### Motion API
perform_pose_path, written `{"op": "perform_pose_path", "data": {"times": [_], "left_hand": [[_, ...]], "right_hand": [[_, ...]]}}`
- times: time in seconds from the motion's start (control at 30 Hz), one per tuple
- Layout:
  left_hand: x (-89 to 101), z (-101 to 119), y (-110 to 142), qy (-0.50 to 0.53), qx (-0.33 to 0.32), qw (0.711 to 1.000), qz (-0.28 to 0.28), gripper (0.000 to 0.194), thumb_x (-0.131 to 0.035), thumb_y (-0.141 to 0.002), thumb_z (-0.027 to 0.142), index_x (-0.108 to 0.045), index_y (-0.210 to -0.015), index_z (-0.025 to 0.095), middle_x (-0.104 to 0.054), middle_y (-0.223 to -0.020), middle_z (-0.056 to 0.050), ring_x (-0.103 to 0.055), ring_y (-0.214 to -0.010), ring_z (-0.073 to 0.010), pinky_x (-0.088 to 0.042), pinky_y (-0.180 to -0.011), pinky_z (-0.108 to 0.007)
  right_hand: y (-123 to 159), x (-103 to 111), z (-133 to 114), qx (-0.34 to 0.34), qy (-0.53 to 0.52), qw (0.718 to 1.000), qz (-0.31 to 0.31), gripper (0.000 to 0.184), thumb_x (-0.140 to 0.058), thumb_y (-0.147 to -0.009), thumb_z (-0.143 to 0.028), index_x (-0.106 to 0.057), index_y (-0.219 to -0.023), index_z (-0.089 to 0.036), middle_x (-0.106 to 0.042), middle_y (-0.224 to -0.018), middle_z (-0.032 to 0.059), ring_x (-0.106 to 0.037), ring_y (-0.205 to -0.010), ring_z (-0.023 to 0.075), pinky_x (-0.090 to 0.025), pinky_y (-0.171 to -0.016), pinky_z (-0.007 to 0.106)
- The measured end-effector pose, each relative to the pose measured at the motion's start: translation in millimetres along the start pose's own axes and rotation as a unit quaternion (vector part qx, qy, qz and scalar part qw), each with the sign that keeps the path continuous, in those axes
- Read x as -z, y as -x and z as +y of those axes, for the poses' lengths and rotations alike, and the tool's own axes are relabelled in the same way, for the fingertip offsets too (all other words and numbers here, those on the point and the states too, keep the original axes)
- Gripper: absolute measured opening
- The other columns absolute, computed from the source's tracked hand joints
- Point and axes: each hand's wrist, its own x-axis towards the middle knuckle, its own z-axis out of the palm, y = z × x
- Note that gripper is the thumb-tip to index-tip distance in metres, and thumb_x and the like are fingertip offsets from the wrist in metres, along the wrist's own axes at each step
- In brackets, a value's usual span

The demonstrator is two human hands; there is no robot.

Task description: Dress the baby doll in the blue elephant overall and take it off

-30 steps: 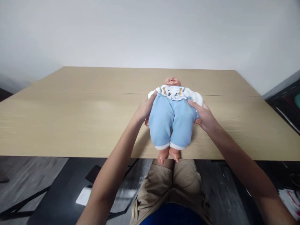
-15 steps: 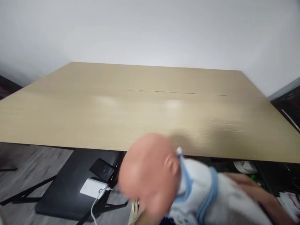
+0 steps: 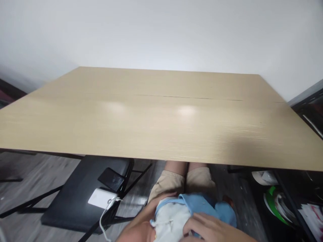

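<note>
A baby doll [image 3: 170, 218] in white and blue clothes lies across my lap, below the front edge of the table. Its blue-clad legs point right; its head is out of sight or cut off at the lower edge. My left hand [image 3: 158, 201] reaches around the doll's far side, with the fingers partly hidden by the clothes. On the near side, my right hand [image 3: 204, 227] has its fingers bent against the doll's clothing at the front.
A wooden table [image 3: 151, 127] spans the view before a white wall. On a black folding chair [image 3: 73, 201] at left lie a dark phone [image 3: 111, 179] and a white power bank [image 3: 102, 198] with a cable. Dark shelving [image 3: 287, 188] at right holds papers and a green-rimmed round item [image 3: 274, 205].
The doll has come down from the table's front edge into my lap and now lies with its blue legs to the right. Both hands have moved onto its body.
</note>
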Motion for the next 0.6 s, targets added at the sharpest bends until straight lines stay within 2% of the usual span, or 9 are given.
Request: {"op": "perform_pose_path", "data": {"times": [0.03,0.07,0.1,0.17,0.23,0.37,0.43,0.5,0.6], "left_hand": [[13.0,-1.6,7.1,0.009,-0.010,1.000,-0.001,0.043,-0.086,-0.063,0.074,-0.074,-0.103,0.083,-0.081,-0.130,0.026,-0.067,-0.148,-0.0380,-0.045,-0.128,-0.062],[26.5,-0.6,16.4,-0.028,-0.042,0.998,-0.028,0.068,-0.095,-0.058,0.064,-0.072,-0.119,0.080,-0.074,-0.148,0.024,-0.058,-0.158,-0.0374,-0.039,-0.134,-0.059],[39.3,3.1,27.4,-0.064,-0.056,0.996,-0.023,0.070,-0.095,-0.064,0.060,-0.073,-0.128,0.076,-0.072,-0.154,0.019,-0.057,-0.160,-0.0373,-0.035,-0.137,-0.058],[57.4,17.2,51.3,-0.113,-0.062,0.992,0.011,0.050,-0.077,-0.092,0.066,-0.077,-0.141,0.059,-0.073,-0.158,0.005,-0.060,-0.156,-0.0377,-0.035,-0.138,-0.060],[59.9,36.3,72.2,-0.133,-0.074,0.988,0.020,0.053,-0.069,-0.102,0.067,-0.073,-0.151,0.050,-0.066,-0.167,-0.001,-0.052,-0.162,-0.0376,-0.032,-0.141,-0.059],[21.7,68.1,89.0,-0.174,-0.205,0.959,-0.091,0.082,-0.087,-0.092,0.061,-0.056,-0.167,0.043,-0.055,-0.173,-0.007,-0.049,-0.162,-0.0395,-0.040,-0.137,-0.056],[-2.7,74.6,85.9,-0.222,-0.257,0.929,-0.150,0.063,-0.078,-0.103,0.051,-0.060,-0.163,0.041,-0.062,-0.166,-0.008,-0.057,-0.152,-0.0355,-0.045,-0.132,-0.051],[-18.9,75.2,80.2,-0.250,-0.268,0.919,-0.146,0.051,-0.069,-0.111,0.041,-0.061,-0.161,0.042,-0.067,-0.160,-0.007,-0.060,-0.146,-0.0318,-0.046,-0.128,-0.047],[-22.0,71.0,73.7,-0.210,-0.268,0.935,-0.097,0.049,-0.079,-0.104,0.034,-0.067,-0.151,0.037,-0.071,-0.151,-0.007,-0.063,-0.141,-0.0296,-0.049,-0.123,-0.041]], "right_hand": [[-3.1,-3.3,5.1,0.031,0.051,0.998,-0.014,0.025,-0.069,-0.104,-0.060,-0.077,-0.125,-0.050,-0.083,-0.126,-0.0051,-0.082,-0.111,0.0260,-0.068,-0.098,0.033],[-6.5,-6.5,9.3,0.065,0.099,0.993,-0.026,0.021,-0.070,-0.104,-0.059,-0.077,-0.120,-0.048,-0.084,-0.120,-0.0052,-0.082,-0.105,0.0254,-0.068,-0.090,0.033],[-10.0,-9.9,12.4,0.100,0.142,0.984,-0.029,0.017,-0.072,-0.104,-0.057,-0.076,-0.115,-0.045,-0.085,-0.113,-0.0050,-0.082,-0.096,0.0244,-0.067,-0.083,0.033],[-16.4,-18.2,16.4,0.155,0.215,0.964,-0.010,0.016,-0.068,-0.110,-0.051,-0.073,-0.108,-0.036,-0.083,-0.101,-0.0043,-0.076,-0.081,0.0210,-0.063,-0.078,0.034],[-20.6,-25.9,18.2,0.193,0.260,0.946,0.011,0.023,-0.060,-0.117,-0.046,-0.069,-0.105,-0.028,-0.080,-0.094,-0.0045,-0.069,-0.072,0.0170,-0.059,-0.076,0.032],[-21.1,-28.0,20.8,0.241,0.276,0.930,-0.004,0.026,-0.058,-0.120,-0.043,-0.064,-0.106,-0.022,-0.074,-0.089,-0.0048,-0.062,-0.070,0.0135,-0.054,-0.074,0.028],[-18.8,-25.0,23.5,0.246,0.277,0.929,0.000,0.024,-0.057,-0.121,-0.037,-0.064,-0.104,-0.021,-0.073,-0.089,-0.0039,-0.062,-0.072,0.0126,-0.054,-0.077,0.027],[-16.0,-25.8,28.5,0.261,0.282,0.923,0.033,0.027,-0.056,-0.121,-0.033,-0.063,-0.098,-0.021,-0.071,-0.085,-0.0041,-0.059,-0.070,0.0119,-0.054,-0.078,0.025],[-8.4,-40.1,42.3,0.288,0.304,0.899,0.128,0.033,-0.057,-0.120,-0.032,-0.061,-0.089,-0.023,-0.064,-0.074,-0.0051,-0.055,-0.066,0.0129,-0.055,-0.072,0.024]]}}
